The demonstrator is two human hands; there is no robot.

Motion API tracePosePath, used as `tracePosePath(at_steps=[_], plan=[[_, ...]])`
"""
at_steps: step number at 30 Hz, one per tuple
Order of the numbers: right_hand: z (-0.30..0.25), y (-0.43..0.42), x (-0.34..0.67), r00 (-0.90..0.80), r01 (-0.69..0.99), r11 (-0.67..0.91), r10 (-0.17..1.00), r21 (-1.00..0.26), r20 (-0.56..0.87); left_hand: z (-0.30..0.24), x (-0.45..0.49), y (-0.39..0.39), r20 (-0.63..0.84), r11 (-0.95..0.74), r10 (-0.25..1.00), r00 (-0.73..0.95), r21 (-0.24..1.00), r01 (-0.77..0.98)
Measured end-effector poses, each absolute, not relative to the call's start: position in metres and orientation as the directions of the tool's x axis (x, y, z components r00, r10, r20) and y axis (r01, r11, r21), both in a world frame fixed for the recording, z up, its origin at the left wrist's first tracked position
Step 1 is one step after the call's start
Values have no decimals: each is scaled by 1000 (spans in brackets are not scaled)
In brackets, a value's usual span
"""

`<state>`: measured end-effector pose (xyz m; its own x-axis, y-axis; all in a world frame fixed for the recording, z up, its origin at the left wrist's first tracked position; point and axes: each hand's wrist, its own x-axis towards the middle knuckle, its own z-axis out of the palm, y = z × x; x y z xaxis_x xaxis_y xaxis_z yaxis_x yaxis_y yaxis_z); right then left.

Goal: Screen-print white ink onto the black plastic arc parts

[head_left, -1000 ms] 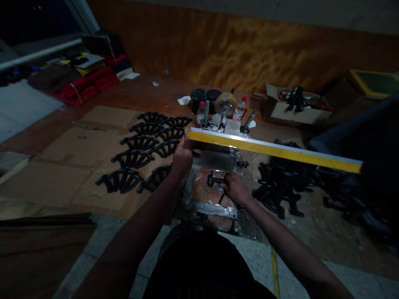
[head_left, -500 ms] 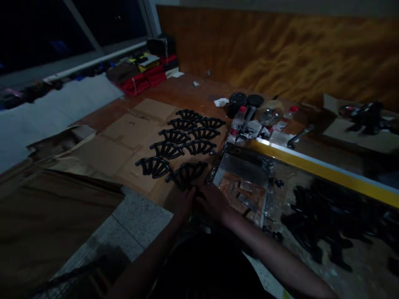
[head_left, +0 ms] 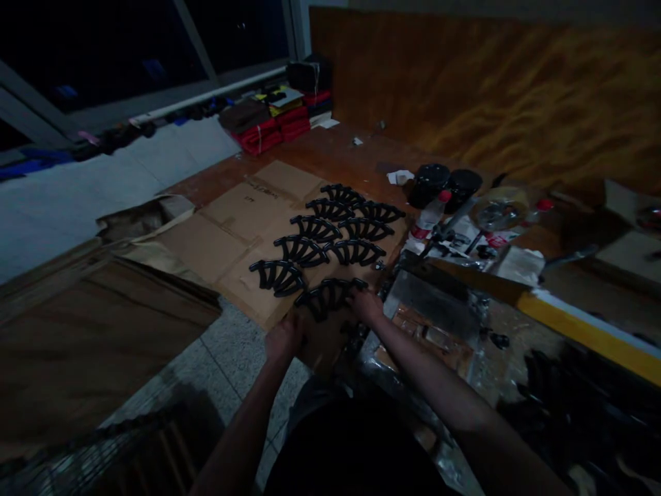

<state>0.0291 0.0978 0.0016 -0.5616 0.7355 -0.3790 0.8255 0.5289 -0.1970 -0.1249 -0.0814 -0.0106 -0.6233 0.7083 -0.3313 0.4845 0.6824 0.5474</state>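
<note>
Several black, curved, ribbed pieces [head_left: 301,250] lie in two rows on flat cardboard [head_left: 227,238]. The nearest black ribbed piece [head_left: 325,295] is between my two hands, close to the cardboard's front edge. My right hand [head_left: 365,306] is at that piece's right end, fingers closed on it as far as the dim light shows. Lower left of the same piece, my left hand [head_left: 285,337] is closed with curled fingers at the cardboard's edge. Whatever it may hold is hidden in shadow.
On the right stand a metal tray [head_left: 423,303], a yellow-edged bar [head_left: 589,331] and a dark heap of black parts [head_left: 578,406]. Behind are a red-capped bottle [head_left: 431,215], black tubs [head_left: 432,182] and a tape roll [head_left: 498,209]. Folded cardboard [head_left: 103,337] lies left.
My hands, together below the nearest black piece before, have parted: the left to its lower left, the right to its right end. The view has swung left, so the scene sits farther right.
</note>
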Motion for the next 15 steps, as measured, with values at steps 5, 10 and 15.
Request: tracePosePath(at_steps=[5, 10, 15], plan=[[-3, 103, 27, -551, 832, 524, 742, -180, -383, -19, -105, -35, -366, 666, 743, -561, 481, 569], [-2, 114, 30, -525, 848, 504, 752, -165, -399, -34, -88, -6, -400, 697, 717, -571, 443, 565], [-4, 131, 30, -455, 888, 424, 760, -177, -464, -38, -83, 24, -346, 667, 743, -573, 456, 589]])
